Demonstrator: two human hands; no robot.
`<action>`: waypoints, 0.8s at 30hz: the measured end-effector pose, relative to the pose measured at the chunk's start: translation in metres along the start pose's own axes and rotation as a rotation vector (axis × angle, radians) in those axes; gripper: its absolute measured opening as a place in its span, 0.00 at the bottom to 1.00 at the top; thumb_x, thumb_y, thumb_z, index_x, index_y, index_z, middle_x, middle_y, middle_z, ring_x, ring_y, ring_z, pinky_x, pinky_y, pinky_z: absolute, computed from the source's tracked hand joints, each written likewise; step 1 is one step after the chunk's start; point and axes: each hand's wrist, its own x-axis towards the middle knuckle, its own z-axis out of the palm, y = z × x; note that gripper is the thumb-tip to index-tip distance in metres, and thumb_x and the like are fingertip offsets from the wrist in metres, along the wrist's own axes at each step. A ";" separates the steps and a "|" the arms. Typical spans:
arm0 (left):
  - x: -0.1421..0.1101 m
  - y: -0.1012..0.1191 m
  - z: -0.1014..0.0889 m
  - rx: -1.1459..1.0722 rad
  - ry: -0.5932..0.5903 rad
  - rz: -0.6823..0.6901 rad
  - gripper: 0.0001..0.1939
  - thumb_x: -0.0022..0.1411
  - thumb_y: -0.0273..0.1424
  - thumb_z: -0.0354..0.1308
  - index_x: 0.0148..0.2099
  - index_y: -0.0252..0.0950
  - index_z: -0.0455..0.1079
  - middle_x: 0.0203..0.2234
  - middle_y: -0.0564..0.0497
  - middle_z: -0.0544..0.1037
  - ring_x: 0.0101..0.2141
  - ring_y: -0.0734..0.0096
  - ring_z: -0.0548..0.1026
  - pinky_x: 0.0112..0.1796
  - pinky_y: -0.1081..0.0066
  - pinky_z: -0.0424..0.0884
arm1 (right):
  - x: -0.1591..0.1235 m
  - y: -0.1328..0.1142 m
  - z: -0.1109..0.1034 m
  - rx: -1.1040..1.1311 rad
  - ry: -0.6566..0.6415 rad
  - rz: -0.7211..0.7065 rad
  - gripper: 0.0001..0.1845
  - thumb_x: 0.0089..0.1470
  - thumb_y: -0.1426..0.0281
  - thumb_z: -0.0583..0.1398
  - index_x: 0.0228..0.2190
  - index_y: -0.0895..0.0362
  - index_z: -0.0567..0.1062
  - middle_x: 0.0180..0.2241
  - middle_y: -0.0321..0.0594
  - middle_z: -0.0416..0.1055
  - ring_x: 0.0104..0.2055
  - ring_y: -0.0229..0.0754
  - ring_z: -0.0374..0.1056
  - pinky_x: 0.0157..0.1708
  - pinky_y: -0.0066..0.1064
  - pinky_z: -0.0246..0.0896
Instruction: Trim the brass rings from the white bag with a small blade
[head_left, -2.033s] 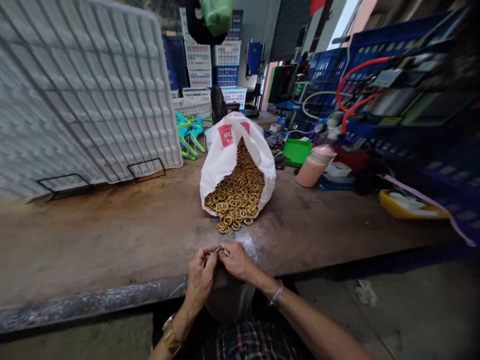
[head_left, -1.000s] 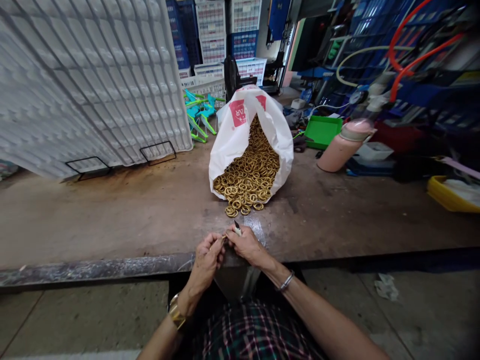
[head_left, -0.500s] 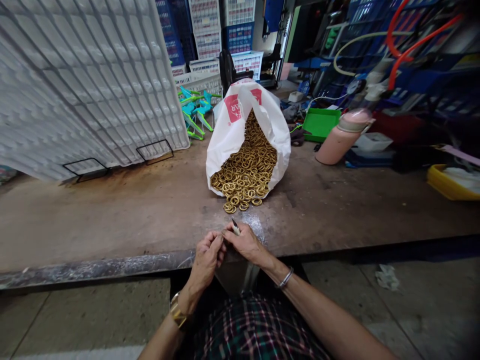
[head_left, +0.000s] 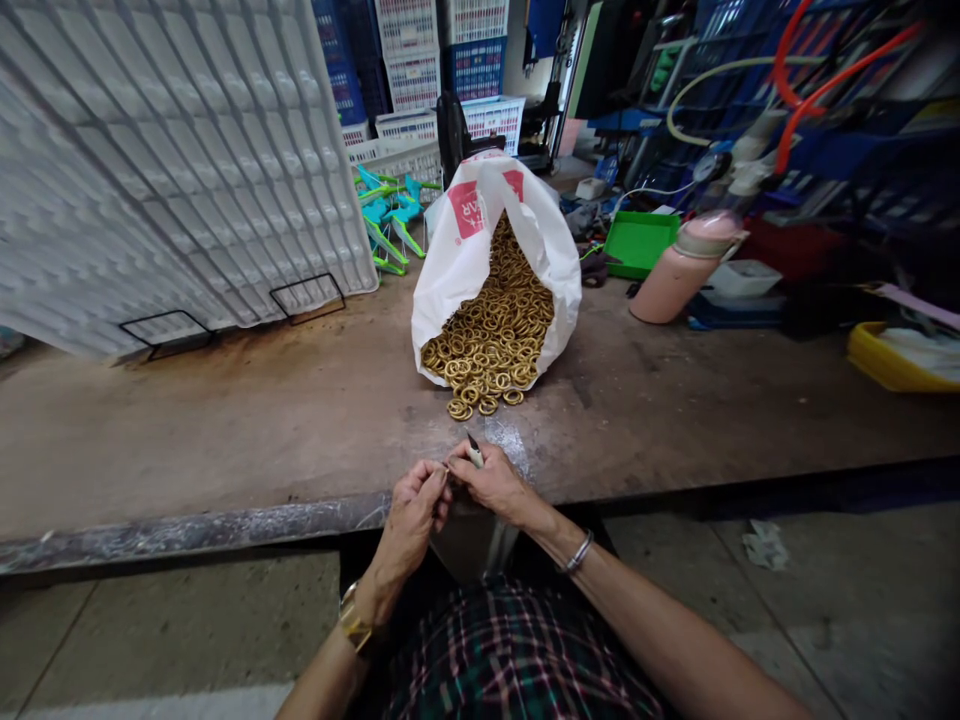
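My left hand is closed in a pinch near the table's front edge. A sliver of a brass-coloured ring shows between its fingertips, mostly hidden. Touching it from the right is my right hand, whose fingers are wrapped round a small knife with a pale handle and a dark pointed tip angled up. Just beyond both hands, a white plastic bag with red print lies with its mouth toward me. Brass-coloured rings fill it and spill onto the wooden table.
White ribbed trays stand upright on black wire stands at left. Blue-green plastic pieces lie behind them. To the right are a green tray, a pink bottle and a yellow tray. Crates are stacked behind.
The view has tilted down and turned since two seconds ago. The knife tip now points up above my right hand, and the ring is more hidden. Both hands stay together, shifting only slightly.
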 end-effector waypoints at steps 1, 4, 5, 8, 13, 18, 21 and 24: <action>-0.001 0.000 -0.001 -0.003 0.002 0.000 0.16 0.54 0.45 0.55 0.31 0.36 0.60 0.18 0.59 0.63 0.16 0.83 0.59 0.17 0.80 0.53 | -0.001 0.000 0.001 -0.007 0.005 0.000 0.09 0.48 0.65 0.56 0.24 0.57 0.68 0.15 0.27 0.57 0.18 0.30 0.51 0.19 0.22 0.47; -0.003 -0.001 -0.002 -0.030 -0.001 0.001 0.16 0.54 0.44 0.55 0.31 0.36 0.61 0.19 0.59 0.64 0.16 0.83 0.59 0.17 0.80 0.54 | -0.002 -0.001 0.003 -0.061 0.020 -0.019 0.09 0.49 0.65 0.55 0.24 0.57 0.68 0.15 0.27 0.58 0.18 0.30 0.51 0.19 0.22 0.48; -0.004 0.000 -0.003 -0.044 -0.003 0.001 0.16 0.55 0.43 0.55 0.31 0.36 0.61 0.19 0.59 0.64 0.16 0.83 0.59 0.17 0.80 0.54 | -0.002 -0.002 0.004 -0.082 0.021 -0.029 0.09 0.49 0.65 0.55 0.24 0.57 0.68 0.15 0.27 0.58 0.18 0.30 0.51 0.19 0.22 0.48; -0.007 0.000 -0.003 -0.104 -0.001 -0.011 0.15 0.54 0.43 0.57 0.30 0.36 0.61 0.18 0.59 0.63 0.16 0.84 0.59 0.17 0.81 0.53 | -0.004 -0.004 0.006 -0.123 0.026 -0.056 0.09 0.50 0.65 0.54 0.24 0.57 0.69 0.15 0.28 0.58 0.19 0.31 0.52 0.20 0.23 0.49; -0.012 0.001 -0.002 -0.194 0.003 -0.032 0.16 0.52 0.42 0.59 0.30 0.35 0.61 0.18 0.59 0.63 0.16 0.84 0.58 0.16 0.81 0.52 | -0.008 -0.012 0.010 -0.131 0.037 -0.066 0.10 0.50 0.66 0.53 0.23 0.58 0.69 0.16 0.29 0.60 0.20 0.31 0.55 0.21 0.23 0.50; -0.015 0.001 -0.005 -0.262 -0.023 -0.034 0.15 0.52 0.40 0.60 0.30 0.35 0.61 0.18 0.59 0.64 0.16 0.85 0.58 0.16 0.82 0.51 | -0.011 -0.021 0.013 -0.154 0.038 -0.049 0.09 0.49 0.67 0.53 0.23 0.58 0.70 0.16 0.29 0.60 0.20 0.31 0.55 0.22 0.23 0.51; -0.016 0.001 -0.007 -0.300 -0.035 -0.029 0.15 0.52 0.40 0.60 0.30 0.35 0.60 0.18 0.59 0.64 0.16 0.84 0.59 0.16 0.82 0.52 | -0.011 -0.023 0.014 -0.162 0.038 -0.053 0.09 0.49 0.68 0.53 0.23 0.59 0.70 0.16 0.29 0.60 0.20 0.31 0.55 0.22 0.23 0.51; -0.017 0.001 -0.008 -0.334 -0.048 -0.025 0.14 0.52 0.39 0.60 0.30 0.35 0.60 0.18 0.59 0.65 0.16 0.84 0.59 0.16 0.82 0.52 | -0.012 -0.024 0.015 -0.174 0.023 -0.062 0.09 0.49 0.69 0.52 0.24 0.59 0.70 0.17 0.30 0.61 0.21 0.32 0.56 0.23 0.23 0.52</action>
